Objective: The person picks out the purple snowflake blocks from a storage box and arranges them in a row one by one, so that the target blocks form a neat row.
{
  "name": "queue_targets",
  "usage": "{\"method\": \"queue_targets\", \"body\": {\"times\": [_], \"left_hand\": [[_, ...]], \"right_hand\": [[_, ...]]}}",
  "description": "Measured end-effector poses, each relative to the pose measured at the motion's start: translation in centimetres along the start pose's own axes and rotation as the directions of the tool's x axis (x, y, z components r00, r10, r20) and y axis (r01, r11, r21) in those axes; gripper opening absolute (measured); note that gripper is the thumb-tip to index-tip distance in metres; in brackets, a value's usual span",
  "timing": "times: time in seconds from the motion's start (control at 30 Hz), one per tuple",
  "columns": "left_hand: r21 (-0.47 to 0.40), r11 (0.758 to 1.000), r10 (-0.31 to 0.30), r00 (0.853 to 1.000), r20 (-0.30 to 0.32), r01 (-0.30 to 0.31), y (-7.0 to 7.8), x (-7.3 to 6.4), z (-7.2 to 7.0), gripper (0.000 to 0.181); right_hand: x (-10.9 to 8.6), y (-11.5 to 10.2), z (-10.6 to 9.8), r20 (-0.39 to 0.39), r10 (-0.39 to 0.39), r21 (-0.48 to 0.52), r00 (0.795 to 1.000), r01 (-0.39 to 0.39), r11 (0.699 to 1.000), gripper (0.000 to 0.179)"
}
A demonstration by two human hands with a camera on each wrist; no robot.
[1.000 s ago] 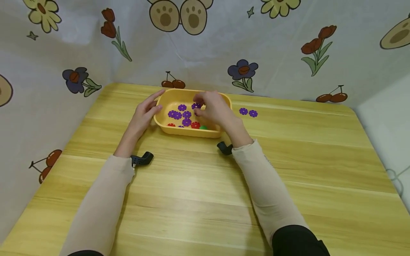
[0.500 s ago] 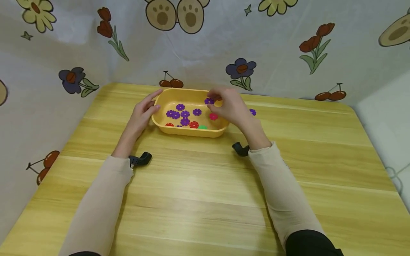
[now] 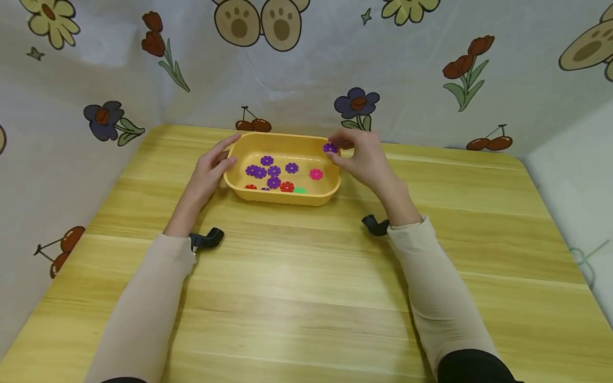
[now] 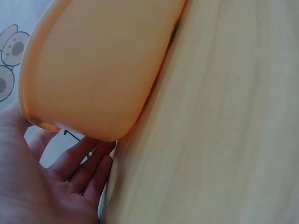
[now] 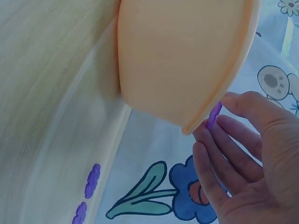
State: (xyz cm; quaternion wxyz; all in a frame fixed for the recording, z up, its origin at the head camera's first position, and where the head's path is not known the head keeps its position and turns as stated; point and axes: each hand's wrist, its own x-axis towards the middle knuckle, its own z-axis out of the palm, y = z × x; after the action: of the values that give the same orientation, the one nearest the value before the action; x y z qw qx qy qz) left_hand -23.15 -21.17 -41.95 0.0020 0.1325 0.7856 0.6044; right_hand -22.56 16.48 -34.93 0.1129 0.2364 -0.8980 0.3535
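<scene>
A yellow plastic basin (image 3: 282, 198) stands toward the back of the table. My left hand (image 3: 206, 173) holds its left end, thumb at the rim and fingers along the outside, as the left wrist view also shows (image 4: 60, 177). My right hand (image 3: 366, 157) pinches a purple snowflake disc (image 3: 330, 148) between thumb and fingers, over the basin's right rim. In the right wrist view this notched disc (image 5: 214, 115) shows edge-on beside the rim. Inside the basin lie several purple discs (image 3: 291, 168), a pink disc (image 3: 316, 174), a red disc (image 3: 287, 187) and a green piece (image 3: 299, 190).
Two purple discs (image 5: 92, 181) lie on the table to the right of the basin, hidden behind my right hand in the head view. A patterned cloth (image 3: 297, 80) hangs close behind the wooden table (image 3: 297, 282).
My right hand has moved right, lifting a purple disc from the basin's middle to its right rim. The pink disc has come into view. My left hand stays at the basin's left end.
</scene>
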Motion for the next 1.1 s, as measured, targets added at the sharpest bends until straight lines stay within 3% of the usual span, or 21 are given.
{"method": "queue_targets", "body": {"times": [0.27, 0.53, 0.87, 1.1], "left_hand": [[0.002, 1.0, -0.006, 1.0, -0.003, 0.006, 0.0, -0.1, 0.2, 0.052], [-0.007, 1.0, 0.002, 1.0, -0.004, -0.002, 0.0, 0.1, 0.1, 0.052], [0.021, 1.0, -0.012, 1.0, -0.007, 0.012, -0.1, -0.3, 0.0, 0.051], [0.028, 0.999, -0.024, 1.0, -0.004, 0.024, 0.2, -0.1, 0.2, 0.052]], "right_hand": [[-0.5, 0.9, -1.4, -0.029, 0.058, -0.005, 0.998, -0.058, 0.998, 0.028], [-2.6, 4.4, -3.4, -0.033, 0.136, -0.067, 0.99, -0.138, 0.988, 0.028], [-4.4, 7.6, -5.5, 0.016, 0.292, -0.086, 0.956, -0.29, 0.953, 0.027], [-5.2, 9.0, -5.9, 0.069, 0.365, -0.179, 0.928, -0.349, 0.92, 0.028]]}}
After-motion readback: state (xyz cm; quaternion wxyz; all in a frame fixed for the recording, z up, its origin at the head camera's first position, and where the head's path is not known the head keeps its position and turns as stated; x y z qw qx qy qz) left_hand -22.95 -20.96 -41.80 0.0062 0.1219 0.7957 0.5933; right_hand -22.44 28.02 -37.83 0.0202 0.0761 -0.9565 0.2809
